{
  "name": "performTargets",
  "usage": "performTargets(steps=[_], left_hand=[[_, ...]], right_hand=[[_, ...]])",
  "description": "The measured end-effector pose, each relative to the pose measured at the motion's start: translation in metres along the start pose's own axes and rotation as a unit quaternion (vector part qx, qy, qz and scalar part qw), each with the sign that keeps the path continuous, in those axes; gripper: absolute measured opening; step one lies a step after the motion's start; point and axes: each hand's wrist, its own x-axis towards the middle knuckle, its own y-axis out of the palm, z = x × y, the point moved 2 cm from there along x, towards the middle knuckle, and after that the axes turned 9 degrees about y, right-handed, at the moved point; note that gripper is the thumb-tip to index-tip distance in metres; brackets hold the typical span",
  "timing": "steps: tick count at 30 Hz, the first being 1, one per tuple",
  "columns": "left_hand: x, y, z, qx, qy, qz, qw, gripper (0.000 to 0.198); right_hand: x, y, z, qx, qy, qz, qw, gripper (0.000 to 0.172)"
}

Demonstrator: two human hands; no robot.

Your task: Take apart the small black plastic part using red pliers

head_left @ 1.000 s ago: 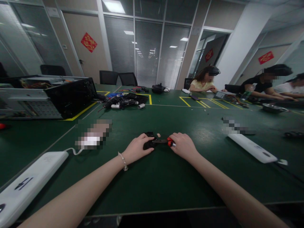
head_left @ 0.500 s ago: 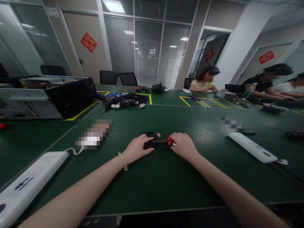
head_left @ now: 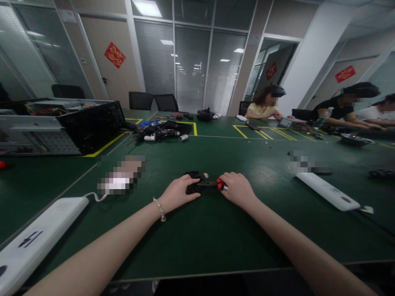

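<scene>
My left hand (head_left: 179, 192), with a beaded bracelet at the wrist, is closed on a small black part (head_left: 193, 188) that rests on the green table (head_left: 197, 242). What kind of part it is, I cannot make out. Red-handled pliers (head_left: 219, 185) are gripped in my right hand (head_left: 237, 187). Their dark jaws point left and meet the black part near my left fingertips; whether they clamp it is too small to tell. A small pale scrap (head_left: 205, 175) lies just behind the jaws.
Two white power banks, one at left (head_left: 46, 238) and one at right (head_left: 328, 191), flank my arms. An opened computer case (head_left: 98, 127) stands at back left, beside a pile of tools and cables (head_left: 160, 130). Across the table, a person (head_left: 265, 105) works, with others further right.
Both hands, the pliers and the black part stay in nearly the same place. Only a very slight shift of the view shows.
</scene>
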Motion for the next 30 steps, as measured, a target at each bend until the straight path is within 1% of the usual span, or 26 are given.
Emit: performTargets(steps=[5,14,22,30], left_hand=[[0.0006,0.0008,0.001,-0.001,0.003,-0.003,1.0,0.049],[0.0,-0.0015,-0.0038,0.005,0.012,-0.009,1.0,0.047],[-0.0002,-0.0012,-0.0023,-0.008,0.009,-0.005,1.0,0.047],[0.0001,-0.0001,-0.0014,0.007,0.014,-0.009,1.0,0.047]], right_hand=[[-0.0007,0.0007,-0.0023,-0.002,0.001,-0.002,1.0,0.021],[0.0007,0.003,-0.0004,-0.004,-0.004,-0.003,1.0,0.02],[-0.0006,0.001,-0.002,0.006,-0.001,-0.006,1.0,0.02],[-0.0003,0.0032,-0.0023,0.003,-0.005,-0.01,1.0,0.019]])
